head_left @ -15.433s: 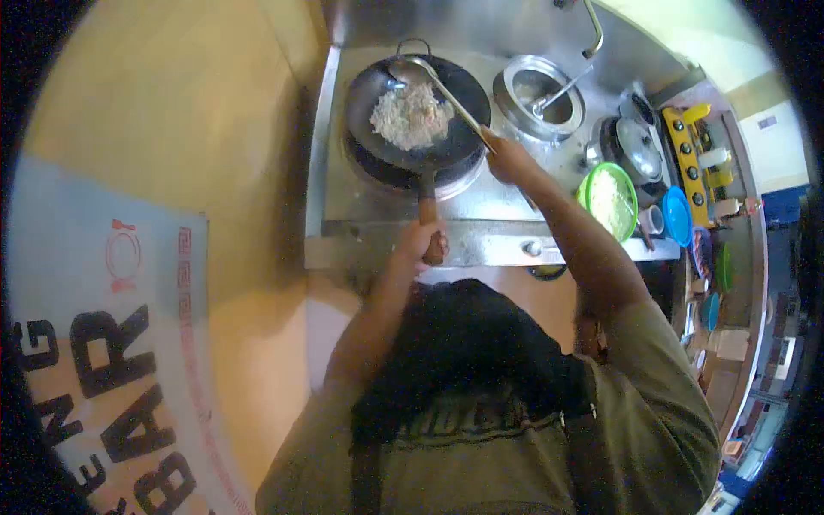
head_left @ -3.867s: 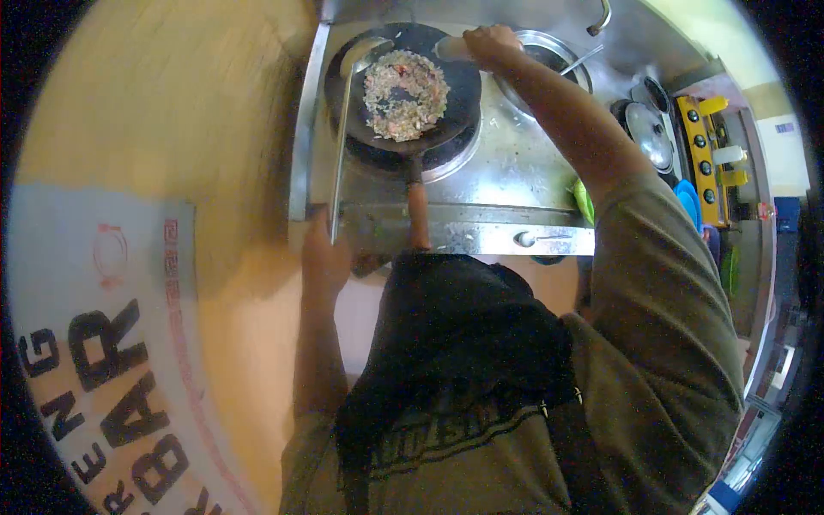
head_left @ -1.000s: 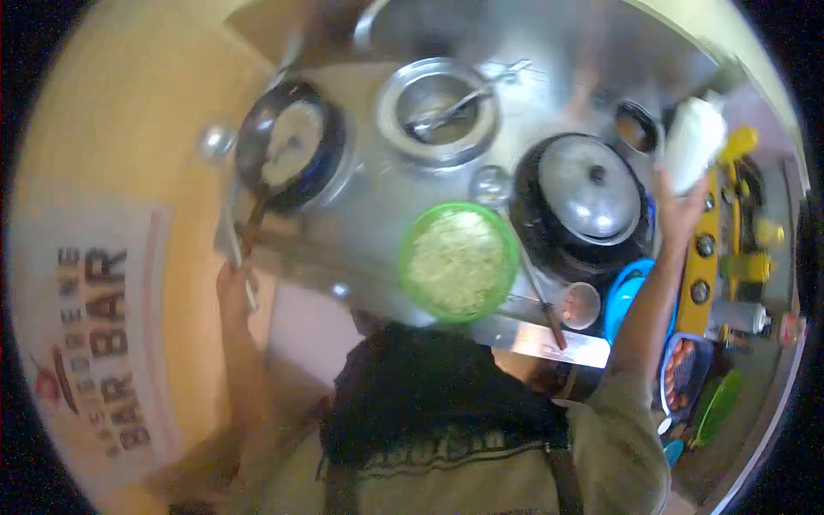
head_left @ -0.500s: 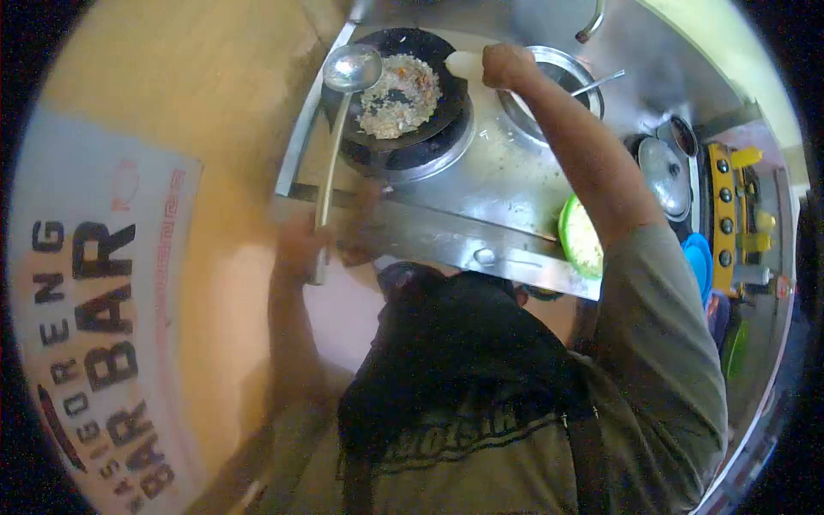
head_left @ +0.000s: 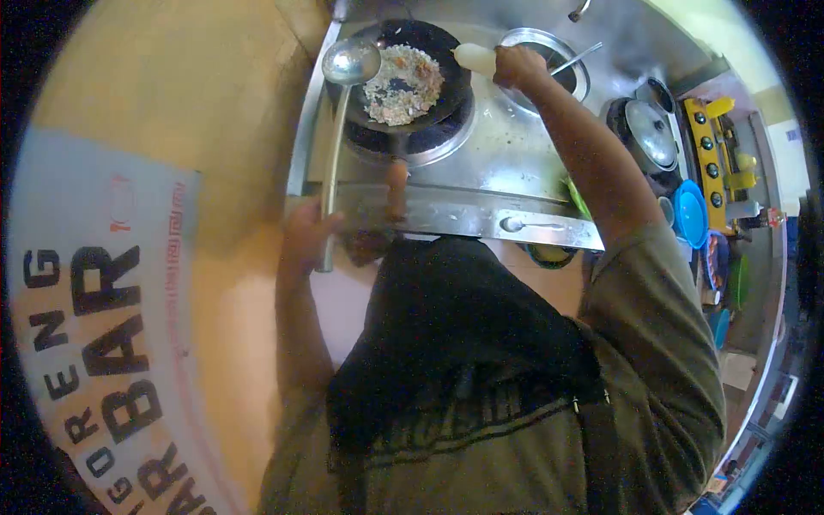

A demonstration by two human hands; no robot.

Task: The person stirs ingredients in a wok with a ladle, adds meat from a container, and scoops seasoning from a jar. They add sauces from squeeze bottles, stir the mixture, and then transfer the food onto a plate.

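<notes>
My left hand [head_left: 307, 227] is closed around the long handle of a metal ladle [head_left: 351, 62], whose bowl hangs over the left rim of a dark wok [head_left: 457, 81]. White rice [head_left: 403, 103] with small orange bits lies in the wok, spread in a ring. The wok's wooden handle [head_left: 396, 190] points toward me, to the right of my left hand. My right hand [head_left: 518, 67] grips a whitish bottle [head_left: 475, 59], tipped sideways with its narrow end at the wok's right edge.
Right of the wok stands a metal pot [head_left: 581, 88] with a utensil in it. Farther right are a lidded pan [head_left: 651, 133], a blue bowl [head_left: 690, 206] and a yellow stove panel [head_left: 709, 167]. A spoon [head_left: 512, 224] lies on the counter's front ledge. A lettered banner [head_left: 120, 343] hangs left.
The view has shifted, so the counter sits higher in the frame. The green-rimmed bowl is now mostly hidden by my right arm. Both hands keep their holds.
</notes>
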